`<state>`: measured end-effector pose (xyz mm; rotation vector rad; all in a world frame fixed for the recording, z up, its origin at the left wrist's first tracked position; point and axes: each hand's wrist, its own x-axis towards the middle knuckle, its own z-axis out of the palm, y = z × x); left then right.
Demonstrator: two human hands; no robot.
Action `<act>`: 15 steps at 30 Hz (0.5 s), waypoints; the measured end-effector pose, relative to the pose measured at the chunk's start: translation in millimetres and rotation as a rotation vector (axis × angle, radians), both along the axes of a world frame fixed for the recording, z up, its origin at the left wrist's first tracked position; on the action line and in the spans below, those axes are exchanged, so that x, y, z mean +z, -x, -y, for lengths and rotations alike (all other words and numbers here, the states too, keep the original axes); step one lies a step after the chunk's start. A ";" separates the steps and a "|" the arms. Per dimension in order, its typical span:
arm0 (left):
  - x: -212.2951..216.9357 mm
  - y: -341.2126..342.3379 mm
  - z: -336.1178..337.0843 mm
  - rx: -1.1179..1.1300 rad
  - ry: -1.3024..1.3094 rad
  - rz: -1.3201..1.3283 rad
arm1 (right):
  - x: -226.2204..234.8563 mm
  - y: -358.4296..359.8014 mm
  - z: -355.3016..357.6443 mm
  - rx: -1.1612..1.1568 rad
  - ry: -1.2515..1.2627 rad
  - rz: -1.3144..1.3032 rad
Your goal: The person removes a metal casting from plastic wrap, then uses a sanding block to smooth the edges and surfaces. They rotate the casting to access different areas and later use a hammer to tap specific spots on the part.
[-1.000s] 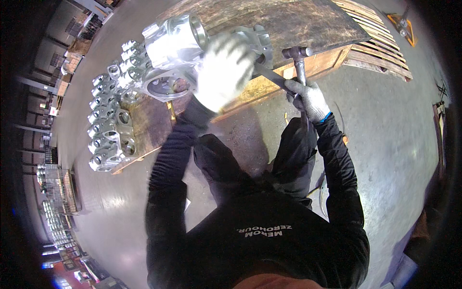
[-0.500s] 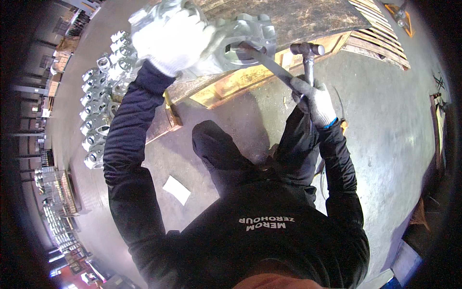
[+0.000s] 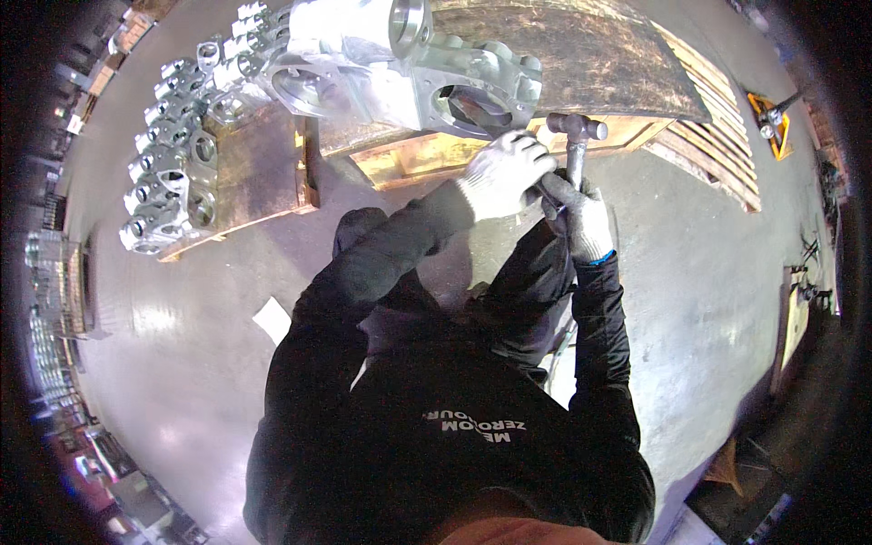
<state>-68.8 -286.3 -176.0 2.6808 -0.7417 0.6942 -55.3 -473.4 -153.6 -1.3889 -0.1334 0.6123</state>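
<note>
Your right hand (image 3: 581, 218), in a pale work glove with a blue cuff, is wrapped around the handle of a metal hammer (image 3: 575, 136), and its grip is closed on that handle just below the head. The hammer stands nearly upright, its dark head up beside the front edge of the worn wooden bench (image 3: 581, 54), just to the right of the nearest casting. Your left hand (image 3: 504, 173), gloved the same way, has come across in front of you and lies against the right hand at the hammer handle; its fingers curl inward, but you cannot tell from here whether that grip is really closed on the handle or only resting on the other glove. Just above your left hand, a large grey metal casting (image 3: 472, 82) with round bored openings lies on the bench, near your knuckles but apart from them. A second casting (image 3: 336, 54) of the same kind lies touching it on the left. Farther left, on a lower wooden pallet (image 3: 263, 173), rows of smaller castings (image 3: 173, 173) stand packed close together. A white scrap of paper (image 3: 272, 320) lies on the grey concrete floor (image 3: 708, 272) beside your left sleeve. Slatted wooden pallets (image 3: 708, 109) lie on the floor to the right of the bench.
</note>
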 end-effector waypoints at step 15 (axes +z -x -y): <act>-31.2 -42.1 -6.1 -0.033 0.140 0.296 | 5.1 59.1 75.0 -0.494 -0.632 0.347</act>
